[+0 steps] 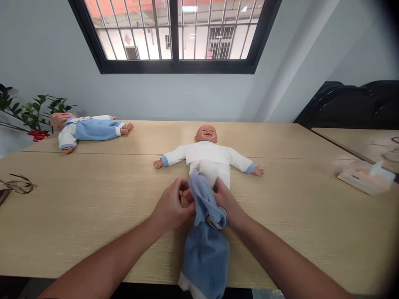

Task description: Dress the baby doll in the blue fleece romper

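Observation:
A baby doll [207, 153] in a white top with blue cuffs lies on its back, head away from me and arms spread. Blue doll trousers [205, 249] are bunched at its legs and hang down over the table's near edge. My left hand [174, 203] is closed at the bunched cloth, with a bit of the doll's foot [187, 196] showing beside its fingers. On the other side, my right hand [227, 199] grips the trousers; its fingertips are partly hidden behind the cloth. The doll's lower legs are mostly covered.
A second doll [96, 129] in blue and white lies at the back left of the table [93, 207], near a potted plant [34, 110]. Glasses [20, 185] rest at the left edge. A tissue box [366, 176] stands at the right, with black chairs [352, 104] behind.

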`<state>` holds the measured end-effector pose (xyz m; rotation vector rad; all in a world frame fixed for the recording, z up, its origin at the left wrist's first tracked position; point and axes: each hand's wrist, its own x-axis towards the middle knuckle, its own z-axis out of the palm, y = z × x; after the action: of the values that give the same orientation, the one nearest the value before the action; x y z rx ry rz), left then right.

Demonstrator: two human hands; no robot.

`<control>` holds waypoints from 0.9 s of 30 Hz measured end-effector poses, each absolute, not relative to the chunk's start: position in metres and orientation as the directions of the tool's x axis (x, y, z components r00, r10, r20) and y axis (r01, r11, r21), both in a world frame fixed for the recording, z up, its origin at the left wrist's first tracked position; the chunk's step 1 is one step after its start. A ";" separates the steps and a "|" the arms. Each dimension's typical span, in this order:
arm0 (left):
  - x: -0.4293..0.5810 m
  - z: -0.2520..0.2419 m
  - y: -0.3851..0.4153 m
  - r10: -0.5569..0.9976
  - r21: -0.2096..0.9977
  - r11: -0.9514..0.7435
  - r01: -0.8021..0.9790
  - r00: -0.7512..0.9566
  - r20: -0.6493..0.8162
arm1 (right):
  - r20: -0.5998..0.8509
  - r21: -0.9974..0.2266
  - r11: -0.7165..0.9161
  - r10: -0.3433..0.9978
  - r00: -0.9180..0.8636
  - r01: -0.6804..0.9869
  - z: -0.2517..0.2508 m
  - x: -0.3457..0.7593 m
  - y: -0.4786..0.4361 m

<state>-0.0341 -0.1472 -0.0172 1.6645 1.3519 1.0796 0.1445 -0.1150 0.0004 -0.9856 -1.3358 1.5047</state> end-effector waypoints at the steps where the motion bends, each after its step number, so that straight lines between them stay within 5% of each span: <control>1: -0.034 -0.016 -0.148 0.983 0.907 -0.178 0.382 0.104 0.149 | -0.014 -0.993 -0.051 0.942 -0.335 -0.103 0.000 0.146 -0.115; 7: -0.037 -0.013 -0.147 0.987 0.934 -0.157 0.321 0.076 0.140 | -0.040 -0.997 -0.064 0.870 -0.491 -0.033 0.008 0.169 -0.105; 10: -0.040 -0.010 -0.143 0.989 0.923 -0.139 0.358 0.003 0.148 | 0.052 -0.975 0.170 0.803 -0.594 0.145 0.020 0.181 -0.102; 15: -0.044 -0.009 -0.137 0.986 0.945 -0.151 0.292 -0.029 0.167 | 0.128 -0.753 0.527 0.705 -0.697 0.395 0.029 0.182 -0.110; 20: -0.049 -0.007 -0.133 0.987 0.966 -0.158 0.206 0.024 0.157 | 0.353 -0.470 0.778 0.598 -0.719 0.417 0.023 0.177 -0.114; 22: -0.057 -0.004 -0.131 0.985 0.971 -0.167 0.173 0.077 0.156 | 0.432 -0.505 0.761 0.632 -0.644 0.408 0.021 0.181 -0.108; 24: -0.069 0.002 -0.129 0.975 0.960 -0.200 0.195 0.136 0.175 | 0.459 -0.675 0.613 0.784 -0.418 0.410 0.017 0.190 -0.094; 27: -0.093 0.012 -0.127 0.938 0.867 -0.320 0.381 0.253 0.235 | 0.278 -0.926 0.264 0.961 0.014 0.269 0.005 0.209 -0.064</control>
<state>-0.0926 -0.1273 0.0117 1.8360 1.2041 1.0261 0.2087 -0.0645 0.0046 -1.2085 -1.4795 0.8249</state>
